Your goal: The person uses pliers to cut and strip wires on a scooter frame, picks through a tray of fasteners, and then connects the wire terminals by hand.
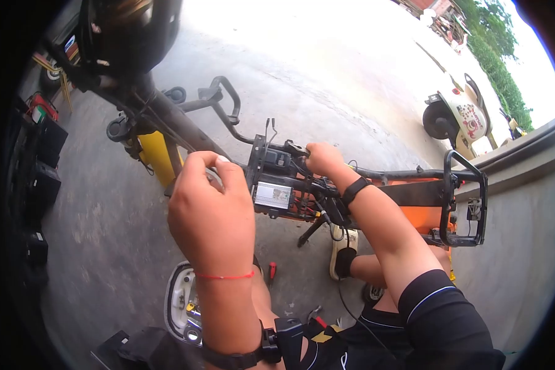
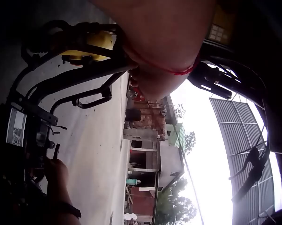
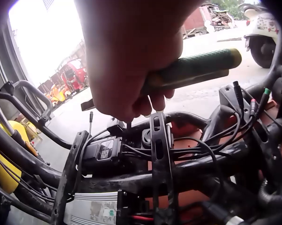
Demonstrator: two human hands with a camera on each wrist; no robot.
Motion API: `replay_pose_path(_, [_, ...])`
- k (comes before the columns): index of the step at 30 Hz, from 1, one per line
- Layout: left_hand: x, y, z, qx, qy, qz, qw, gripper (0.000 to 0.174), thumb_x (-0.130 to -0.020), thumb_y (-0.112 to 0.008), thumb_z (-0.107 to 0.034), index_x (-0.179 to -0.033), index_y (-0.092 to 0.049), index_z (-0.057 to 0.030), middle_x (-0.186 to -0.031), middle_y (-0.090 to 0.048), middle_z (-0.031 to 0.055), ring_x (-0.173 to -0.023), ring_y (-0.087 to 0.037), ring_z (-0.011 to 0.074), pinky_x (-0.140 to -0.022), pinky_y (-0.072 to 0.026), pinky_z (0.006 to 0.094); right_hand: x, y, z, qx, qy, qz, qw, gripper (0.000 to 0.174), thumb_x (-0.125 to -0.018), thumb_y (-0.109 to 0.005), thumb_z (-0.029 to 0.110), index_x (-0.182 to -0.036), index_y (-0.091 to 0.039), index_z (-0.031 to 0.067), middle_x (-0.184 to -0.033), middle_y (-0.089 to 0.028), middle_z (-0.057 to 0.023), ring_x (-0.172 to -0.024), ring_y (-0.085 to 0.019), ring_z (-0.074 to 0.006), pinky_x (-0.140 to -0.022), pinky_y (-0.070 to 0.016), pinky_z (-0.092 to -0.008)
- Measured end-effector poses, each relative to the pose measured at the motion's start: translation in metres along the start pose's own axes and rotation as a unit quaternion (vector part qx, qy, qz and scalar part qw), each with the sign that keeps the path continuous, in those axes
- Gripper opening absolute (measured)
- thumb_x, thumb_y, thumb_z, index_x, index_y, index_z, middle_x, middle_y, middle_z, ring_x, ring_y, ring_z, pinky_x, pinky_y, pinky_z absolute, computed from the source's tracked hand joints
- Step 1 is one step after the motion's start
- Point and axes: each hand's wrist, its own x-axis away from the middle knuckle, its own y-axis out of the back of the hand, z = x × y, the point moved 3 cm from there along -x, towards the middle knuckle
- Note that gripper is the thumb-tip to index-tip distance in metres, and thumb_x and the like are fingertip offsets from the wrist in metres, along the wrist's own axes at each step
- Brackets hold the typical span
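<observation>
While the right hand (image 1: 324,161) grips a green-handled, yellow-tipped tool (image 3: 197,65) above the far side of a black tubular metal frame (image 1: 191,126), the left hand (image 1: 211,219) hangs apart, nearer and left, fingers curled; whether it pinches anything, I cannot tell. A silver rectangular box (image 1: 272,195) sits between.

"Where is there room for the right hand (image 1: 325,160)?"

"Above the black frame (image 3: 127,182), in the free air. Only its green-handled tool (image 3: 197,65) sticks out sideways."

"And lower, inside the frame?"

"It is narrow there. The slotted crossbar (image 3: 160,159) stands in the way, a black box (image 3: 102,153) and a silver box (image 3: 96,208) fill most of the gap beside it, and cables (image 3: 192,152) cross the other side."

"And for the left hand (image 1: 213,216)?"

"Behind it a thick tube (image 1: 180,117) makes an obstacle; past the frame, the floor (image 1: 320,68) gives wide room."
</observation>
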Motion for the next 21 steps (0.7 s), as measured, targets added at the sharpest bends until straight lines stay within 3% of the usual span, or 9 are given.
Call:
replay_pose_path(2, [-0.001,0.003,0.001,0.012,0.003,0.011,1.0,0.016,-0.09,-0.061,-0.02,-0.091,-0.066,-0.0046,-0.069,-0.061,0.0095,-0.063,-0.062,0.0284,-0.061,-0.048,0.0411,-0.007,-0.009,0.001,0.005,0.011,0.005,1.0,0.025,-0.081,-0.059,0.017,-0.1,-0.071,0.0065,-0.098,-0.071,-0.0195,-0.096,-0.068,-0.0377,-0.085,-0.0542,-0.0462])
replay_pose_path(6, [-0.004,0.006,0.005,0.017,-0.002,0.013,1.0,0.015,-0.09,-0.061,-0.019,-0.091,-0.065,-0.0043,-0.072,-0.062,0.0098,-0.065,-0.062,0.0275,-0.061,-0.0482,0.0401,-0.014,-0.015,0.005,0.052,0.037,-0.004,0.998,0.025,-0.08,-0.058,0.014,-0.099,-0.072,0.0063,-0.099,-0.072,-0.0182,-0.096,-0.068,-0.0364,-0.086,-0.0547,-0.0452])
replay_pose_path(11, [-0.005,0.01,0.008,0.02,-0.012,0.013,1.0,0.015,-0.09,-0.06,-0.019,-0.09,-0.064,-0.0044,-0.083,-0.068,0.0142,-0.078,-0.066,0.0366,-0.07,-0.0518,0.045,-0.023,-0.017,0.009,0.097,0.048,0.033,0.994,0.025,-0.08,-0.059,0.017,-0.1,-0.071,0.0067,-0.096,-0.071,-0.0187,-0.095,-0.068,-0.0376,-0.085,-0.0546,-0.0465])
replay_pose_path(21, [-0.006,0.014,0.012,0.028,-0.034,0.013,0.999,0.014,-0.088,-0.062,-0.017,-0.089,-0.064,-0.0029,-0.082,-0.067,0.0153,-0.074,-0.066,0.0362,-0.068,-0.0525,0.0449,-0.022,-0.017,0.018,0.111,0.038,0.064,0.991,0.023,-0.082,-0.058,0.014,-0.099,-0.071,0.0066,-0.101,-0.072,-0.0172,-0.098,-0.069,-0.0339,-0.085,-0.0549,-0.044])
